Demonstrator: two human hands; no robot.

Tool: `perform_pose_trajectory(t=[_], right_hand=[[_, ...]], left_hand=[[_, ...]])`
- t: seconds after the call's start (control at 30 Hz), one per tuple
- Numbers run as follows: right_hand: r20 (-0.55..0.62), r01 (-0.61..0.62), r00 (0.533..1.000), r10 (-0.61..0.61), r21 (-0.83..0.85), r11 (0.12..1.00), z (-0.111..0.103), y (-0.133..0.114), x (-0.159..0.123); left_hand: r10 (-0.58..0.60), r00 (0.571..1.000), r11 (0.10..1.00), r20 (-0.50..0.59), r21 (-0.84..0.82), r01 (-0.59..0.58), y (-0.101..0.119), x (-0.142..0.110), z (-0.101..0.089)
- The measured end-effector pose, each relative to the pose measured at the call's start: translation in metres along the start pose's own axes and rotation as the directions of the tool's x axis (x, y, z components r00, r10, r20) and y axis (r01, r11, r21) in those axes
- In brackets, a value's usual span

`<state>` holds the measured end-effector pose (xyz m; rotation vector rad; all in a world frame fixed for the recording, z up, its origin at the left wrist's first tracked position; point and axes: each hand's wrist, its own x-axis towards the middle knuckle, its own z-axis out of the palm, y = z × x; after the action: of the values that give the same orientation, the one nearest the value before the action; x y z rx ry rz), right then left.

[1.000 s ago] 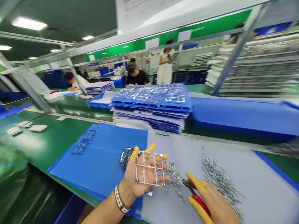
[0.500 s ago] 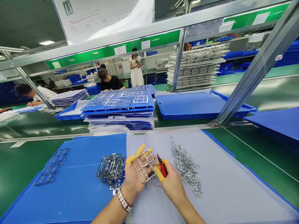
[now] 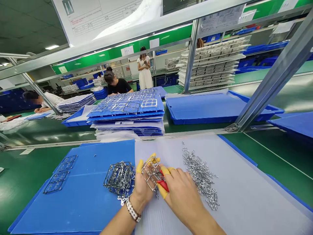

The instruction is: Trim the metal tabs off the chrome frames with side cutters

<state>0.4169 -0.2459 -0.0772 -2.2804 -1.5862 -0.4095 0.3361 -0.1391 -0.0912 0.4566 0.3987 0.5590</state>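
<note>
My left hand (image 3: 142,188), palm up with yellow finger covers, grips a small rectangular metal frame (image 3: 151,170) with thin bars and twisted pieces attached. In my right hand (image 3: 182,192), also with yellow finger covers, are red-handled side cutters (image 3: 162,184). Their jaws lie over the frame, among its bars; whether they touch a bar I cannot tell. Left of my hands is a tangled pile of similar metal frames (image 3: 119,179) on a blue sheet (image 3: 85,205). Small twisted metal pieces (image 3: 200,176) lie scattered to the right on a whitish sheet (image 3: 239,195).
Two more frames (image 3: 56,181) lie at the far left. Behind the sheets stand a stack of blue boards (image 3: 127,116) and a blue tray (image 3: 207,107). A slanted metal post (image 3: 274,71) rises at the right. Other people (image 3: 117,85) are across the bench.
My right hand has brought the cutters left and down onto the frame, their jaws now among its bars. My left hand still holds the frame, turned slightly. The view has shifted a little.
</note>
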Motion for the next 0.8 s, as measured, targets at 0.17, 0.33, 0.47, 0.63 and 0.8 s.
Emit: perform_pose_trajectory(t=[0.17,0.33,0.47,0.63,0.8], right_hand=[[0.105,-0.019,0.994,0.024,-0.050,0.999,0.001,-0.009,0.010],[0.154,-0.036,0.987,0.041,-0.037,0.999,-0.001,-0.007,0.013],[0.178,-0.039,0.983,0.042,-0.022,0.999,-0.006,-0.008,0.014],[0.173,-0.055,0.983,0.053,0.003,0.998,-0.006,-0.007,0.012],[0.184,-0.041,0.982,0.050,-0.048,0.998,-0.005,-0.010,0.012]], left_hand=[[0.022,1.000,0.999,0.021,0.040,-0.023,-0.007,0.002,-0.004],[0.039,0.999,0.995,0.006,0.088,-0.039,-0.009,0.004,-0.010],[0.037,0.999,0.996,0.004,0.080,-0.038,-0.009,0.004,-0.011],[0.026,1.000,0.995,0.001,0.095,-0.026,-0.009,0.005,-0.011],[0.075,0.997,0.988,-0.020,0.136,-0.072,-0.010,0.005,-0.011]])
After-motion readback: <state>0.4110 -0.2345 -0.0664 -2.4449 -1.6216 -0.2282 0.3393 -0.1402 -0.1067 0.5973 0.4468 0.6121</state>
